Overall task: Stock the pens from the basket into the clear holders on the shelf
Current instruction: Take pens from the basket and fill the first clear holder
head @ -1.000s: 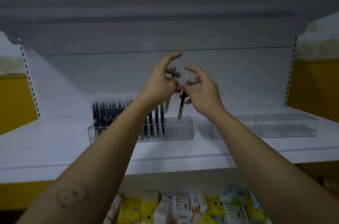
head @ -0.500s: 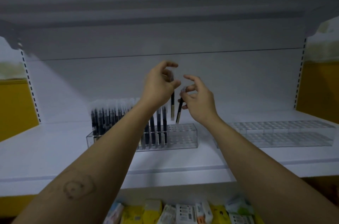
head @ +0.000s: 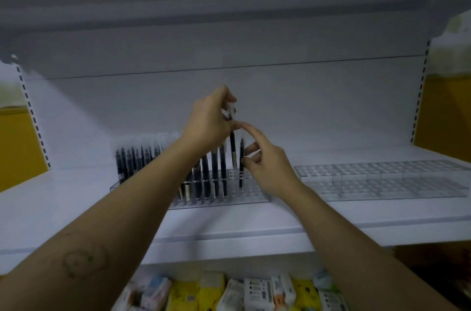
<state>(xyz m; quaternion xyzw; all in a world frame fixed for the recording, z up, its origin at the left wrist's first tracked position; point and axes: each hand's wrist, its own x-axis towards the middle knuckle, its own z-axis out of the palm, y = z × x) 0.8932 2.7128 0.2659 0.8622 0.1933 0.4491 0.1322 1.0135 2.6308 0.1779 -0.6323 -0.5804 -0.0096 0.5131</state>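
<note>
The light is dim and bluish-grey, brightest on the shelf's back panel (head: 76, 119) at left, with shadow banding under the overhang (head: 229, 4) above. My left hand (head: 209, 122) and right hand (head: 267, 168) smear (fingertips (head: 244, 125) and pens (head: 232, 147) worst), and the frame's edges bow.

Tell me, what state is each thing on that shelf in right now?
left hand, pinching the upper pen, held upright above the left holder.
right hand, fingers round the lower pen, tip down in a slot.
left holder, partly filled, right-end slots bare.
right holder, no pens in it.
</note>
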